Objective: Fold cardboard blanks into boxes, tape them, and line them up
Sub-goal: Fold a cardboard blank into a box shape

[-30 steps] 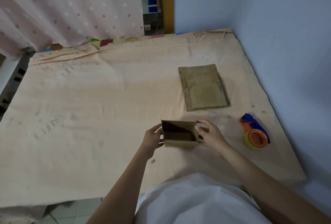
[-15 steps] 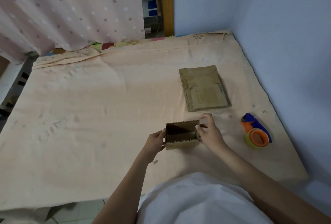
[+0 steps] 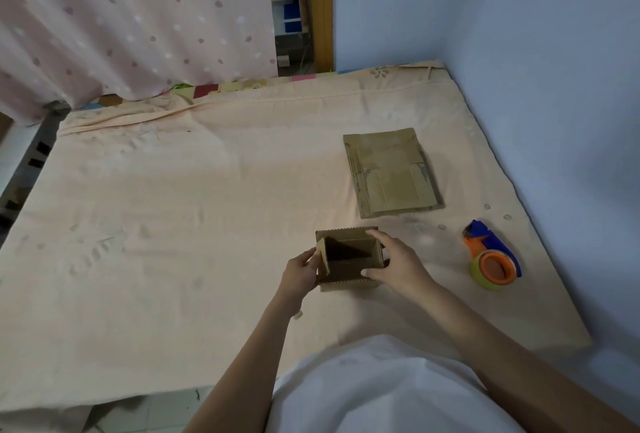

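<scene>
A small brown cardboard box (image 3: 346, 261) stands opened up on the peach sheet, its top open and its inside dark. My left hand (image 3: 300, 271) holds its left wall, where a side flap leans inward. My right hand (image 3: 394, 264) grips the right wall, fingers over the far rim and thumb on the near rim. A stack of flat cardboard blanks (image 3: 391, 173) lies farther back and to the right. A tape dispenser (image 3: 491, 257), blue and orange with a yellowish roll, lies to the right of the box.
The peach sheet (image 3: 173, 224) covers a mattress that ends at blue walls (image 3: 554, 86) on the right and at the back. A dotted pink curtain (image 3: 121, 24) hangs at the back left. A small scrap (image 3: 298, 315) lies near my left wrist.
The box has been squared open wider. The left side flap now leans inward, and my right hand has spread across the right wall from far rim to near rim.
</scene>
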Demonstrator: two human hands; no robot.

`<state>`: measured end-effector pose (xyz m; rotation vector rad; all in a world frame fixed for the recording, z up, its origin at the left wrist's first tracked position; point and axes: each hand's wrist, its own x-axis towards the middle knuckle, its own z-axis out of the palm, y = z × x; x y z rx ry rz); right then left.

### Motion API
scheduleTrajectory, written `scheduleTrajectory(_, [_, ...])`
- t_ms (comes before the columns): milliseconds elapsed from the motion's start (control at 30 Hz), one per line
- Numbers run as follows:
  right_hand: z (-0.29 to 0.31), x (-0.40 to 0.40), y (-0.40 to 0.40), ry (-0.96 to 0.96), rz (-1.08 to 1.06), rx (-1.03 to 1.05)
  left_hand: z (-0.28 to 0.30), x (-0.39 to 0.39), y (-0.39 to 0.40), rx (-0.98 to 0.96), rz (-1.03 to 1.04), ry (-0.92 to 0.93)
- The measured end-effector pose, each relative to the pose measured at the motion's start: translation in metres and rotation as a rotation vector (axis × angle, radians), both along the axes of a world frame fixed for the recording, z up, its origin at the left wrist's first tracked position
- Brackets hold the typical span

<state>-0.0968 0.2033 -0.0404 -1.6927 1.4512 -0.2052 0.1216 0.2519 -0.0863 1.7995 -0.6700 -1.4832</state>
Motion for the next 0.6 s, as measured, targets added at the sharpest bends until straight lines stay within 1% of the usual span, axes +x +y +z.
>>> scheduleTrajectory(133, [0.0018,0.0008,-0.0017,0.014,0.048,-0.034,-0.0022,0.0008,-0.0002,0.004,0.028,0.009])
scheduleTrajectory(200, [-0.0014,0.0018,-0.0023,0.017,0.036,-0.072,-0.0044,0.0010,-0.0012,0.003,0.044,0.027])
scheduleTrajectory(300, [-0.0052,-0.0008,-0.0043,0.009,-0.001,-0.065,-0.0057,0.0008,-0.0018,-0.003,0.045,0.024])
scheduleTrajectory(467, [0.0005,-0.0054,-0.0081,-0.137,-0.056,0.014,-0.0096,0.0035,-0.0015,-0.011,0.052,0.001])
scheduleTrajectory(600, [-0.0028,-0.0057,-0.0090,-0.197,-0.105,-0.015,-0.0094,0.0035,-0.0015,-0.010,0.067,0.008])
